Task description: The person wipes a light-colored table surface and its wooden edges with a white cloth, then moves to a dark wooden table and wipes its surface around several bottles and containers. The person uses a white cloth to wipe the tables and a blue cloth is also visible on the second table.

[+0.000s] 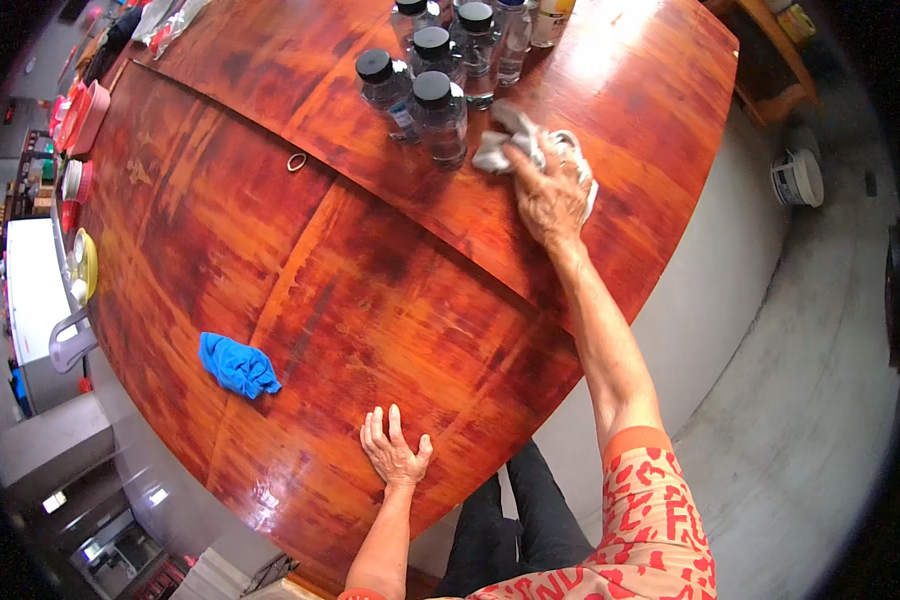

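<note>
My right hand presses a white and grey cloth onto the reddish-brown wooden table, its fingers bent over the fabric. Just left of the cloth stand several clear bottles with black caps, the nearest bottle almost touching it. Near the front edge my left hand lies flat on the wood with its fingers spread, holding nothing. A crumpled blue cloth rests on the table to the left of that hand, apart from it.
A thin ring lies by the seam across the tabletop. Along the left edge are a pink basin, a yellow bowl and a grey plastic jug. A white bucket stands on the floor at right.
</note>
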Motion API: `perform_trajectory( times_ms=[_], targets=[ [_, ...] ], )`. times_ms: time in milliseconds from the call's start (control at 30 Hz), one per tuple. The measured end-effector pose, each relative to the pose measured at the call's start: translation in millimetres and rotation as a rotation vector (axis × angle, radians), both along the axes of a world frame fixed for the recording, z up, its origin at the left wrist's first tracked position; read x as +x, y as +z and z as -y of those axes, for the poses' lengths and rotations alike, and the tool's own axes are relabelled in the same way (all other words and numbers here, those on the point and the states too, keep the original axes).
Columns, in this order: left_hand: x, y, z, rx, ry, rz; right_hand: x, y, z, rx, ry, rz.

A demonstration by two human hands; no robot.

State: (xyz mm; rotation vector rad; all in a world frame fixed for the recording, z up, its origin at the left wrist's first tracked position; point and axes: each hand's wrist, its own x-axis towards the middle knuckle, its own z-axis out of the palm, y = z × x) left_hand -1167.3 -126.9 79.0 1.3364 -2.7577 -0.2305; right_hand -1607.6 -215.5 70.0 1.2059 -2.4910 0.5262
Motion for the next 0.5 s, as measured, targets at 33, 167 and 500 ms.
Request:
perform_trajectory(
  times_ms=[33,167,500],
  targets=[
    [0.9,1.1,-0.6,0.011,0.002,0.005,13.1,4.2,-7.9,0.037,0.023,0.042],
    [0.8,0.0,-0.2,-0.016,-0.006,-0.034,52.2,19.5,-51.9,0.013,0.148,0.053],
    [-4.2,0.4,-1.1,-0.023,-0.007,-0.062,82.9,24.9,-139.7,0.011,0.175,0.026]
  ],
)
